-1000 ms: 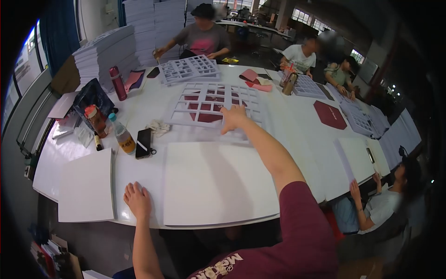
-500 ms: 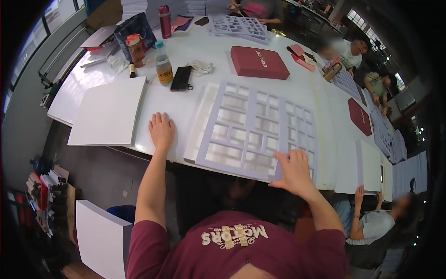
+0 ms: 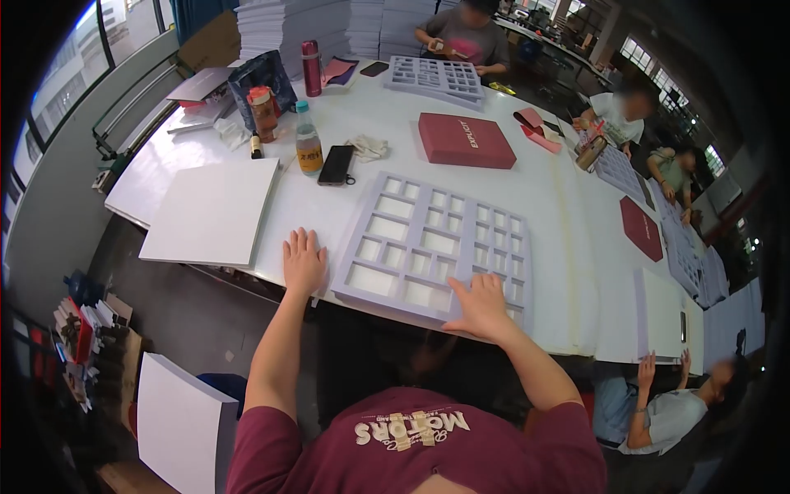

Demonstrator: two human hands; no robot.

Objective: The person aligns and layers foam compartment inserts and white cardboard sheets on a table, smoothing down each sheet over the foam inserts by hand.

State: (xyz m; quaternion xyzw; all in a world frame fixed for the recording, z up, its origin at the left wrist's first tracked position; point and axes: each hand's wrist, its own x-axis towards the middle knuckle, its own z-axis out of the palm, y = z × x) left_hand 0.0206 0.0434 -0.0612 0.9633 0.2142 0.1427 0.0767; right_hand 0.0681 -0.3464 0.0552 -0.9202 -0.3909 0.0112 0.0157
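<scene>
A pale lilac grid frame (image 3: 422,228) with many rectangular openings lies over a white board at the front of the table, and white shows through its cells. My right hand (image 3: 480,306) rests on the frame's near right part, thumb and fingers apart, at the front edge. Left of the frame, my left hand (image 3: 304,260) lies flat on the white tabletop with its fingers spread, holding nothing. Beyond the frame sits a closed dark red box (image 3: 467,141) with lettering on its lid.
A white board stack (image 3: 210,212) lies at the left. Behind are a phone (image 3: 336,165), a bottle (image 3: 308,140), a cloth (image 3: 369,147) and a red flask (image 3: 312,69). Other people sit along the far and right sides, near more grid frames (image 3: 434,76).
The grid frame came from over the red box to the front and now lies lined up on the white board. My right hand came back with it. The view has shifted.
</scene>
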